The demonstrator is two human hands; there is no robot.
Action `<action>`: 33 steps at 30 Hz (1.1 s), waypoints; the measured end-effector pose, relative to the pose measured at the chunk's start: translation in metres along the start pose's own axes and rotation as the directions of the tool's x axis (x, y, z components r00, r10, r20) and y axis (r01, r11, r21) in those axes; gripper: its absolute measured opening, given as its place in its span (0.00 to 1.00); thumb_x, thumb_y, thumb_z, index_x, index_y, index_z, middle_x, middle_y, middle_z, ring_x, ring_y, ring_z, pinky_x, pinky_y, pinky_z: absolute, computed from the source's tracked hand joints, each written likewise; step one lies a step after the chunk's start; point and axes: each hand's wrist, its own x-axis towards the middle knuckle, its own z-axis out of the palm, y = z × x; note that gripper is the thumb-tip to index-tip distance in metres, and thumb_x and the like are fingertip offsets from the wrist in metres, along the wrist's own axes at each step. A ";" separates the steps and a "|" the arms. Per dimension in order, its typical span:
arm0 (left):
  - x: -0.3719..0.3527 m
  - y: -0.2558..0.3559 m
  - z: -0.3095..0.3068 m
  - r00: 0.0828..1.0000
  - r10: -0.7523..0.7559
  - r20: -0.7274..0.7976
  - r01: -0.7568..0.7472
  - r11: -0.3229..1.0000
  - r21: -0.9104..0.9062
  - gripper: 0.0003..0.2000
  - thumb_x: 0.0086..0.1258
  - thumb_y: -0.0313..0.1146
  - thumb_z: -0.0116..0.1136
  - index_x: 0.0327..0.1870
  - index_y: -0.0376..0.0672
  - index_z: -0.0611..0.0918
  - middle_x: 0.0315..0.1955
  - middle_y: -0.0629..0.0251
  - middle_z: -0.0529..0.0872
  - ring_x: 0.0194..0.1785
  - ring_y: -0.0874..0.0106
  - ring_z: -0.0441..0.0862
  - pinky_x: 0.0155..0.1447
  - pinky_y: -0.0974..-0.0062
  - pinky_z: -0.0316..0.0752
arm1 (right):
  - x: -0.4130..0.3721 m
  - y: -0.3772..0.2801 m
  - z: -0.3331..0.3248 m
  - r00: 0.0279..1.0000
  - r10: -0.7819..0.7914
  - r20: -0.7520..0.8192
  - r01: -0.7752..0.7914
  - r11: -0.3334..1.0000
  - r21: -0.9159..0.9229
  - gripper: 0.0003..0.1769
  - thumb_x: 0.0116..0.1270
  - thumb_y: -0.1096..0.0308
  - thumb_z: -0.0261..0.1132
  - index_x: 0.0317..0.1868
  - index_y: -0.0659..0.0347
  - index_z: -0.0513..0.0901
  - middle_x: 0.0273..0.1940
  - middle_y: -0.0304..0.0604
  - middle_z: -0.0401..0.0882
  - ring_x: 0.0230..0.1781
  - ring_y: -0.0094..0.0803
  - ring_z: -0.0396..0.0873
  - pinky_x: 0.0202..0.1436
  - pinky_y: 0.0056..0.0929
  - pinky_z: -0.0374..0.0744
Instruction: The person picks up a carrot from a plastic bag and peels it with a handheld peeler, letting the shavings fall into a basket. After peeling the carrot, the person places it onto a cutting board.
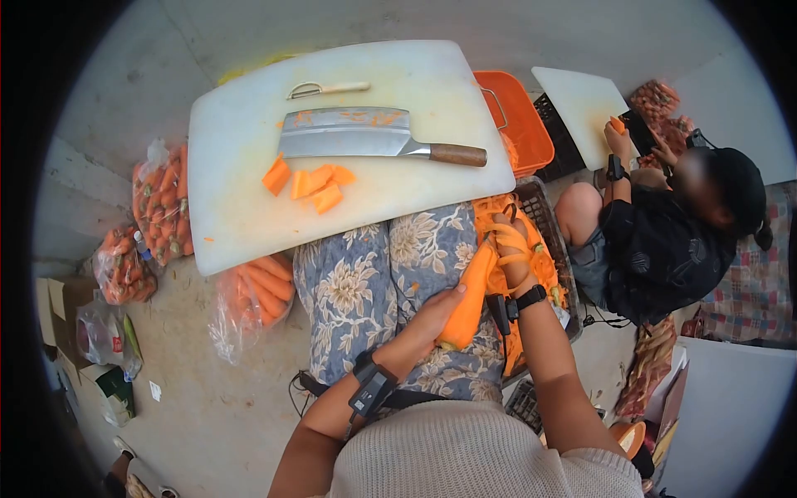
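Note:
A large peeled carrot (466,303) lies slanted over my lap, its thick end toward me. My left hand (438,314) is wrapped round its lower part. At the carrot's upper end is my right hand (510,245), fingers closed, with orange peel strips draped over it; what it grips is hidden. Beneath and beside it, peel strips (544,267) fill a dark crate (544,207). On the white cutting board (232,158) rest a cleaver (349,133) with a wooden handle, a peeler (332,88) and several cut carrot pieces (320,183).
Bags of carrots (162,207) stand on the floor at the left, with another open bag (257,290) below the board. An orange bin (519,116) is behind the crate. At the right a seated co-worker (672,241) holds a carrot piece near a second board (581,108).

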 end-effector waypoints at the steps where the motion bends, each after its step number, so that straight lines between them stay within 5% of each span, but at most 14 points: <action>1: 0.001 -0.001 -0.002 1.000 0.007 0.004 -0.007 1.000 0.006 0.21 0.71 0.48 0.44 0.50 0.36 0.70 0.34 0.59 0.78 0.32 0.69 0.80 0.33 0.73 0.77 | -0.003 -0.003 0.001 1.000 -0.009 -0.001 0.009 1.000 0.003 0.12 0.60 0.61 0.59 0.25 0.58 0.70 0.20 0.32 0.66 0.17 0.19 0.65 0.20 0.20 0.66; 6: 0.002 -0.004 -0.004 1.000 0.015 0.015 -0.015 1.000 0.014 0.21 0.70 0.48 0.45 0.49 0.37 0.70 0.34 0.59 0.78 0.32 0.69 0.80 0.33 0.73 0.77 | -0.013 -0.004 -0.003 0.989 0.040 0.144 -0.078 0.961 0.265 0.12 0.63 0.60 0.57 0.27 0.59 0.73 0.20 0.35 0.67 0.19 0.22 0.70 0.22 0.21 0.68; 10: -0.001 -0.008 -0.008 0.999 0.029 0.033 -0.030 0.999 0.033 0.20 0.70 0.48 0.45 0.48 0.37 0.71 0.33 0.59 0.78 0.32 0.68 0.80 0.34 0.72 0.77 | 0.021 0.045 -0.044 0.995 0.038 0.092 -0.053 0.984 0.171 0.11 0.64 0.61 0.58 0.34 0.61 0.74 0.26 0.37 0.70 0.25 0.22 0.73 0.24 0.21 0.72; 12: -0.005 -0.005 -0.008 1.000 0.018 0.026 -0.020 0.996 0.082 0.20 0.71 0.47 0.42 0.51 0.37 0.69 0.34 0.57 0.79 0.34 0.68 0.81 0.35 0.72 0.78 | 0.037 0.097 -0.070 0.963 -0.268 0.030 0.269 0.960 -0.072 0.10 0.62 0.65 0.56 0.25 0.59 0.70 0.18 0.36 0.66 0.18 0.27 0.70 0.19 0.28 0.73; 13: -0.003 -0.006 -0.010 0.999 0.030 0.024 -0.032 0.997 0.077 0.20 0.71 0.47 0.42 0.51 0.37 0.69 0.34 0.57 0.79 0.34 0.68 0.81 0.35 0.72 0.78 | 0.025 0.084 -0.065 0.961 -0.274 0.042 0.277 0.958 -0.074 0.10 0.62 0.65 0.56 0.25 0.59 0.70 0.18 0.36 0.66 0.18 0.27 0.70 0.19 0.28 0.73; 14: 0.001 -0.011 -0.013 0.998 0.017 0.059 -0.020 0.999 0.044 0.20 0.72 0.47 0.39 0.52 0.38 0.68 0.36 0.56 0.80 0.35 0.67 0.81 0.36 0.72 0.78 | 0.003 0.061 -0.057 0.979 0.049 -0.199 -0.020 0.989 0.146 0.08 0.61 0.65 0.57 0.27 0.58 0.70 0.19 0.36 0.66 0.18 0.27 0.69 0.19 0.28 0.71; 15: 0.002 -0.014 -0.014 0.995 0.001 0.096 -0.003 1.000 0.017 0.21 0.73 0.47 0.37 0.54 0.39 0.66 0.37 0.54 0.80 0.35 0.66 0.81 0.37 0.72 0.78 | -0.014 0.049 -0.055 0.845 0.406 -0.347 -0.249 0.875 0.416 0.08 0.60 0.65 0.58 0.28 0.58 0.70 0.19 0.36 0.66 0.18 0.28 0.69 0.19 0.28 0.70; 18: -0.002 -0.014 -0.007 0.994 0.012 0.113 -0.015 1.000 0.024 0.21 0.74 0.47 0.32 0.56 0.39 0.65 0.40 0.51 0.80 0.37 0.66 0.82 0.39 0.72 0.78 | -0.020 0.085 -0.079 0.942 0.288 -0.175 -0.138 0.803 0.580 0.09 0.58 0.67 0.60 0.31 0.56 0.67 0.21 0.34 0.65 0.17 0.25 0.67 0.18 0.25 0.66; 19: -0.004 -0.012 -0.005 0.993 0.009 0.117 -0.013 0.999 0.033 0.21 0.74 0.47 0.32 0.56 0.39 0.65 0.40 0.51 0.80 0.37 0.66 0.82 0.39 0.72 0.78 | -0.068 0.021 -0.046 0.951 0.186 -0.247 -0.108 0.948 0.299 0.09 0.56 0.70 0.60 0.30 0.55 0.65 0.20 0.31 0.63 0.18 0.23 0.65 0.19 0.23 0.66; 25: -0.005 -0.013 -0.003 0.991 0.000 0.132 -0.014 0.994 0.105 0.22 0.75 0.46 0.28 0.59 0.39 0.65 0.44 0.53 0.79 0.44 0.68 0.80 0.46 0.73 0.77 | -0.129 -0.017 0.002 0.991 -0.052 -0.123 0.098 0.911 0.402 0.09 0.54 0.72 0.61 0.33 0.58 0.68 0.27 0.36 0.65 0.25 0.24 0.68 0.26 0.24 0.70; 26: -0.002 -0.017 -0.002 0.995 0.036 0.089 -0.040 0.998 0.041 0.22 0.75 0.46 0.27 0.60 0.40 0.65 0.47 0.54 0.78 0.46 0.69 0.79 0.49 0.74 0.76 | -0.140 -0.022 0.011 0.944 -0.296 -0.148 0.304 0.952 0.034 0.12 0.54 0.71 0.62 0.37 0.62 0.69 0.33 0.42 0.66 0.34 0.29 0.69 0.34 0.26 0.71; 27: 0.001 -0.019 -0.001 0.996 0.071 0.044 -0.071 0.997 -0.022 0.23 0.75 0.46 0.26 0.61 0.40 0.64 0.49 0.55 0.77 0.49 0.70 0.78 0.52 0.74 0.74 | -0.145 -0.023 0.018 0.852 -0.518 -0.078 0.468 0.819 -0.333 0.15 0.54 0.70 0.62 0.40 0.66 0.70 0.40 0.48 0.67 0.42 0.34 0.69 0.41 0.29 0.72; 31: 0.002 -0.018 -0.003 0.997 0.075 -0.028 -0.075 0.997 0.009 0.24 0.76 0.46 0.25 0.61 0.39 0.65 0.52 0.58 0.75 0.52 0.71 0.76 0.55 0.75 0.72 | -0.138 -0.013 0.034 0.818 -0.575 -0.007 0.519 0.743 -0.422 0.22 0.53 0.70 0.63 0.45 0.76 0.69 0.51 0.58 0.63 0.57 0.49 0.59 0.60 0.37 0.61; 33: 0.004 -0.019 -0.004 0.993 0.118 -0.004 -0.118 0.992 0.032 0.25 0.75 0.47 0.25 0.56 0.34 0.68 0.48 0.56 0.77 0.50 0.71 0.77 0.53 0.77 0.72 | -0.133 -0.011 0.034 0.813 -0.582 -0.002 0.521 0.728 -0.445 0.22 0.53 0.70 0.63 0.45 0.75 0.69 0.51 0.58 0.64 0.56 0.49 0.59 0.59 0.37 0.61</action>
